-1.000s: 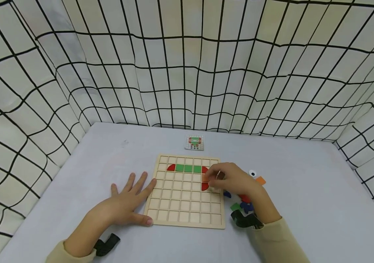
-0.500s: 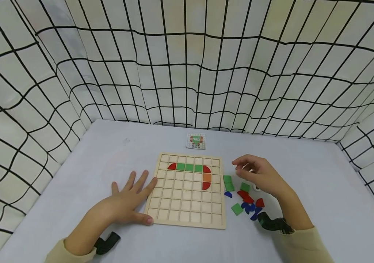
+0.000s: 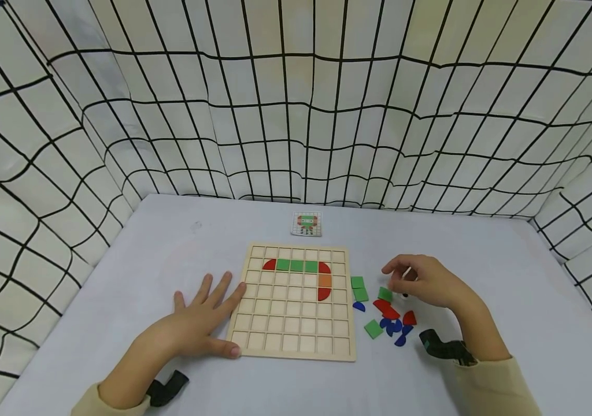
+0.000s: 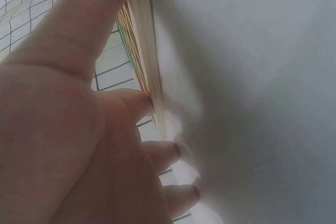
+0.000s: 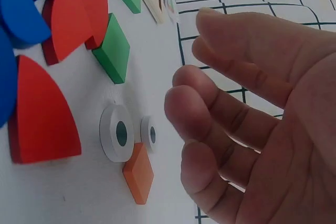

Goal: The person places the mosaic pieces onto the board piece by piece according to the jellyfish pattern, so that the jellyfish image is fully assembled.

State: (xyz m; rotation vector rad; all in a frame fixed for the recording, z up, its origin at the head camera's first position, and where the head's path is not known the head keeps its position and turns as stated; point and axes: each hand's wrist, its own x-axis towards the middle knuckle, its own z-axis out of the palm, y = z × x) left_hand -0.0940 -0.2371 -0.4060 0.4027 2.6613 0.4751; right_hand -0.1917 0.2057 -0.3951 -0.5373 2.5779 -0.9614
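Note:
My left hand (image 3: 199, 323) lies with fingers spread, its thumb and a finger touching the left side of the wooden grid board (image 3: 285, 353). On the board sit a row of green squares (image 3: 297, 266), red rounded corner pieces (image 3: 324, 294) and an orange square (image 3: 324, 281). To the right of the board, my right hand (image 3: 431, 281) hovers with loosely bent fingers and nothing between them. Close to it in the right wrist view are two white discs with dark centres (image 5: 108, 142), a loose orange piece (image 5: 138, 174) and a loose green square (image 5: 114, 51).
Several loose green (image 3: 373, 329), red (image 3: 409, 318) and blue pieces (image 3: 401, 341) lie right of the board. A small pattern card (image 3: 306, 223) stands behind it. Black-lined white netting (image 3: 296, 133) rises around the white table (image 3: 171, 225).
The right hand has moved off the board to the right, leaving the orange square in its cell. It now sits slightly lower and farther right. The left hand stays put.

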